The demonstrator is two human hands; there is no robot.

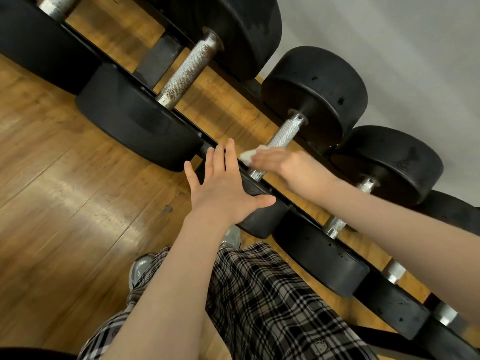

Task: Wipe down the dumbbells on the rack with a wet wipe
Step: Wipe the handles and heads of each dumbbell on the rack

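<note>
Left hand [223, 188] lay flat, fingers spread, on the dumbbell [306, 100] head; right hand [283, 162] pinched the wipe [248, 155] (soft, limp) against its handle. Dumbbell, probably heavy, sat racked.

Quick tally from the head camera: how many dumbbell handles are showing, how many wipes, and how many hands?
dumbbell handles: 6, some only partly in view
wet wipe: 1
hands: 2, left hand and right hand
Total: 9
</note>
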